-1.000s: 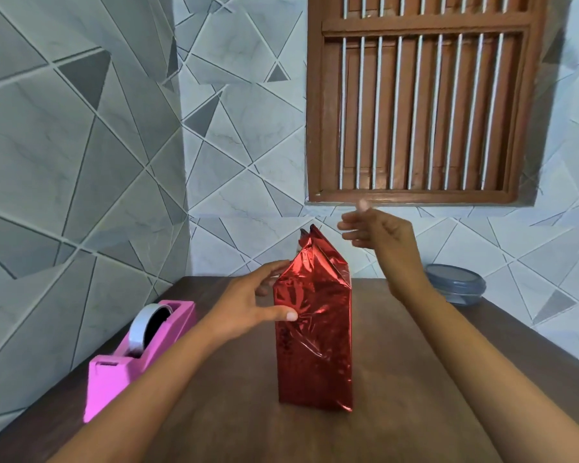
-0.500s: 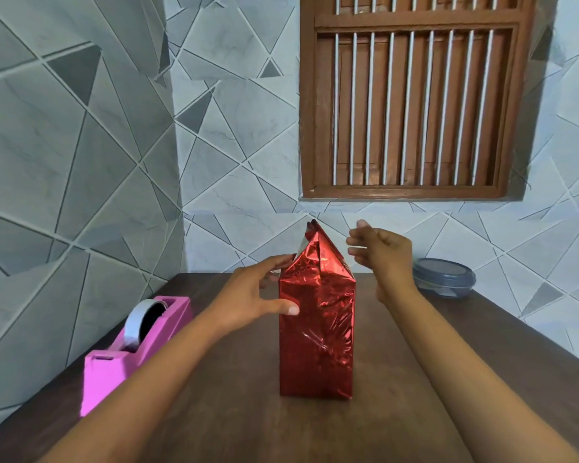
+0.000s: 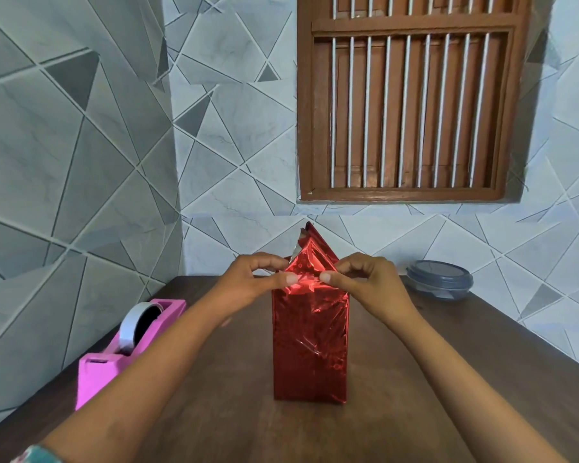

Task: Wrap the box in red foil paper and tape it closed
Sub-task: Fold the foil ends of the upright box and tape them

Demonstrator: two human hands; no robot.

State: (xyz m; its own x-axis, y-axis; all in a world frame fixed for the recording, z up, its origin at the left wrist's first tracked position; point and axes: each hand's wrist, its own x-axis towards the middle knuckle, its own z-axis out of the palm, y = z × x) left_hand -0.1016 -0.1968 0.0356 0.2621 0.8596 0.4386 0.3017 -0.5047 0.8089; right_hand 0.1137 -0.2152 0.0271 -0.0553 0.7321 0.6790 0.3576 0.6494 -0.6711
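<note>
Both my hands pinching the foil flap at the top of the box

My left hand point(image 3: 248, 282) and right hand point(image 3: 365, 282) each curl in, thumb against fingers, nipping the loose red foil paper point(image 3: 310, 262) at the top of the upright wrapped box point(image 3: 310, 345) (its peak stands unfolded behind my thumbs). The box stands mid-way on the dark wooden table point(image 3: 231, 412); a pink tape dispenser point(image 3: 121, 352) sits to the left, a grey lidded container point(image 3: 440, 279) at the back right.
</note>
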